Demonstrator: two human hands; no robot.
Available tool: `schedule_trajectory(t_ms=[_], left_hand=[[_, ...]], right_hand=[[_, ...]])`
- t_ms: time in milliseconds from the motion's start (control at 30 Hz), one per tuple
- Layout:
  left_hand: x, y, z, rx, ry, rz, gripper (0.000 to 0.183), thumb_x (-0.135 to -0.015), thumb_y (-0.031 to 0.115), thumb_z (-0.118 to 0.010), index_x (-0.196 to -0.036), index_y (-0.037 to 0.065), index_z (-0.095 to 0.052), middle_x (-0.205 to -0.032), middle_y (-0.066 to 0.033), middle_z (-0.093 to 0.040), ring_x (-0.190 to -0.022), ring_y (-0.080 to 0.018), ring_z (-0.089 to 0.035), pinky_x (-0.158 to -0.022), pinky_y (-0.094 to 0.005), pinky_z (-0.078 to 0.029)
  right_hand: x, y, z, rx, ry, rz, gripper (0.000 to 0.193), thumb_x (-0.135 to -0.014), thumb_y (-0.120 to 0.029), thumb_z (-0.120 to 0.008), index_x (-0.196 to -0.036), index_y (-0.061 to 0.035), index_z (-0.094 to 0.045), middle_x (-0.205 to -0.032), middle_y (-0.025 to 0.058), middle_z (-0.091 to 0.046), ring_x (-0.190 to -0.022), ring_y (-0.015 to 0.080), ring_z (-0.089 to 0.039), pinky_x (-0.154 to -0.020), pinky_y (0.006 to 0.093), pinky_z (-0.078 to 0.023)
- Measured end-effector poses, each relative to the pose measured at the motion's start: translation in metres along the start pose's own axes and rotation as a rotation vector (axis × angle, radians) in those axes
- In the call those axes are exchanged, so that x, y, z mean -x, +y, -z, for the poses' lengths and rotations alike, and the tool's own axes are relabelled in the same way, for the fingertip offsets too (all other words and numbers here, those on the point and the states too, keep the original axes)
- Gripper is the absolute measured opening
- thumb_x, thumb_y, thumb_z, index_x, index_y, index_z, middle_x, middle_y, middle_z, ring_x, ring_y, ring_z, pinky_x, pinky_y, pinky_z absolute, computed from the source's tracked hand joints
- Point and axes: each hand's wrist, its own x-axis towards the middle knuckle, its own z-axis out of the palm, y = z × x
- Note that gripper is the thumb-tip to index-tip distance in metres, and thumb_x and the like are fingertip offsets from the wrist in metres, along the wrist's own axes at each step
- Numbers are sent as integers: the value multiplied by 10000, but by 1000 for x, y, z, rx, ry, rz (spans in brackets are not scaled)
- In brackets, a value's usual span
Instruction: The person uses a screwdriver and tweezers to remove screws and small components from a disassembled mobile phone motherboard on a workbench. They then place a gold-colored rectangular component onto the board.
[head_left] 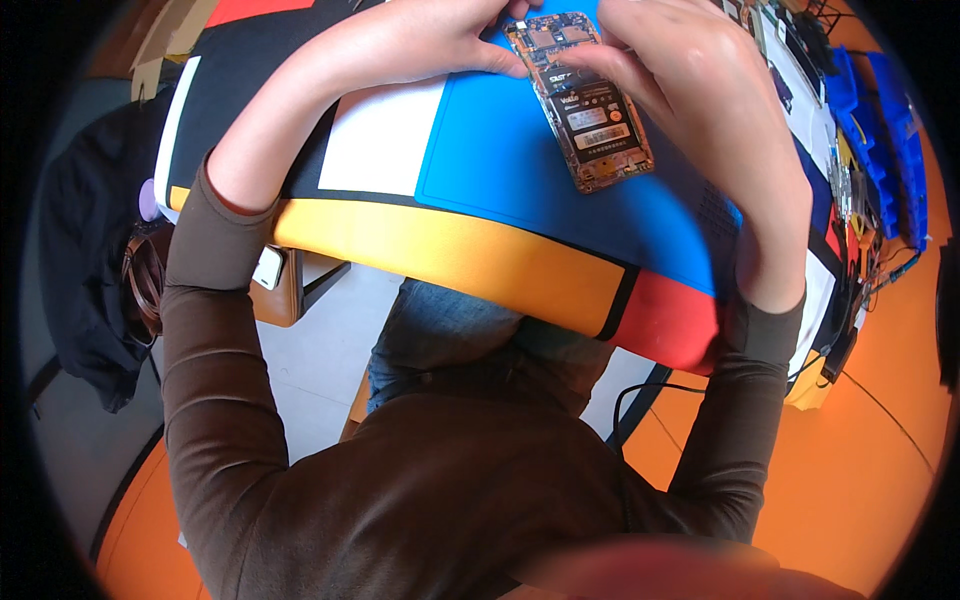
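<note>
An opened smartphone lies slantwise on a blue mat, its circuit board showing at the far end and a black battery below it. My left hand is closed at the phone's upper left edge, the thumb against its side. Over the upper right of the phone bends my right hand, its thumb reaching across the circuit board and its fingers curled. The top edge of the picture cuts off some fingertips of both hands, so anything small pinched in the right one is hidden.
The table cover has white, black, yellow and red patches. Blue bins stand at the far right, beside a strip of tools and cables. Dark clothing hangs at the left, near a brown chair or bag.
</note>
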Motion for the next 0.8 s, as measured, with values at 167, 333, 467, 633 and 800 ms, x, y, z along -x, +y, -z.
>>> schedule_trajectory(t_ms=[167,333,467,633,800], left_hand=[[8,-24,-12,92,-46,-12,531,-881,160,-816,-1302,83,-501,-1093,-89,-563,-1024,-216,-557,-914,-338,-507],[11,-36,-14,211,-26,-5,527,-821,142,-859,-1227,77,-529,-1029,-48,-527,-943,-181,-508,-873,-313,-473],[7,-33,-6,192,-61,30,533,-817,179,-869,-1227,77,-544,-999,-37,-517,-893,-156,-488,-815,-308,-472],[5,-35,-7,175,-59,41,442,-885,205,-818,-1214,60,-562,-978,-21,-505,-844,-135,-463,-778,-283,-448],[2,-42,-11,271,-27,79,373,-925,257,-789,-1173,46,-608,-934,-22,-510,-808,-125,-460,-719,-274,-432]], right_hand=[[-13,18,-19,-308,-6,-71,339,-976,-309,-692,-822,-20,-606,-698,138,-559,-666,290,-567,-656,381,-462],[23,78,-15,-482,319,-336,283,-1038,-295,-654,-891,-54,-669,-760,-39,-564,-731,52,-505,-665,264,-417],[81,108,3,-521,323,-611,307,-1034,-317,-650,-900,-42,-666,-788,-41,-591,-768,48,-532,-724,232,-422],[134,73,-21,-688,295,-721,206,-1029,-221,-637,-969,-32,-693,-809,-17,-636,-790,71,-571,-775,239,-457],[138,74,-42,-705,222,-650,210,-1022,-227,-637,-963,-32,-689,-811,2,-614,-797,92,-556,-775,263,-456]])
